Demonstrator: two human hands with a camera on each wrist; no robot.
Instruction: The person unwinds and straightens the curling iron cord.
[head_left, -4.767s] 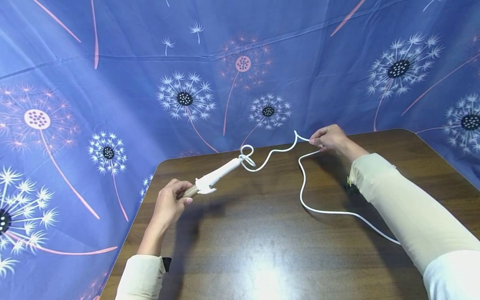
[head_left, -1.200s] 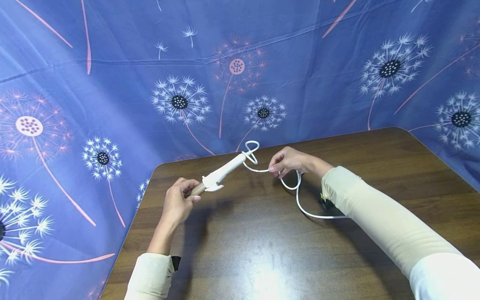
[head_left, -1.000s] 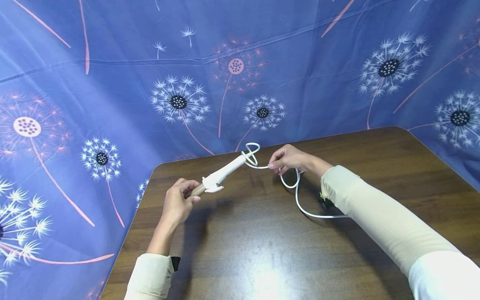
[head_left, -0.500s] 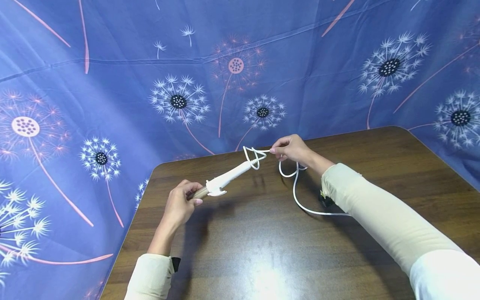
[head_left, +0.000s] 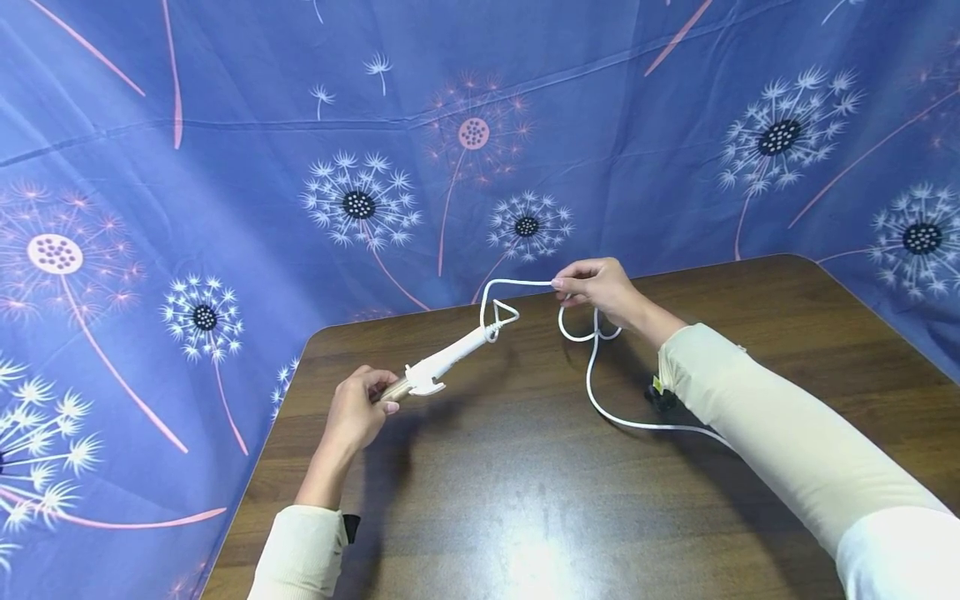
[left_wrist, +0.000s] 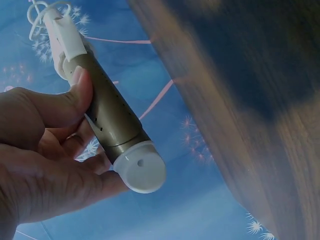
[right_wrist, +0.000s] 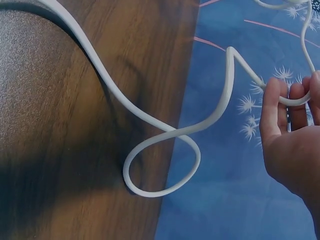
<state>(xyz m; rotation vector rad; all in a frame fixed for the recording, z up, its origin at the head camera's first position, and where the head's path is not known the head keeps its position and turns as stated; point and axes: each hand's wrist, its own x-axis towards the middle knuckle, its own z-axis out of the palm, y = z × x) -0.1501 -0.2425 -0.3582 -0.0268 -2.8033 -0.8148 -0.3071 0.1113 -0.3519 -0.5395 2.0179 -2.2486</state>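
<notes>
My left hand holds a curling iron by its bronze barrel, thumb on one side and fingers on the other. Its white handle points up and to the right, clear of the tabletop. The white end cap of the barrel faces the left wrist camera. From the handle's tip runs a white cord, looped and twisted close to the handle. My right hand pinches this cord above the table's far edge. Beyond the pinch, the cord hangs in a loop near the handle and another loop below the right hand.
A brown wood-grain table lies beneath both hands. Behind it hangs a blue cloth printed with dandelions. The cord's further length passes under the right sleeve.
My right hand came left along the cord, then rose and moved slightly back right, drawing out a wider bend near the handle. The left hand keeps its hold, shifted slightly right overall.
</notes>
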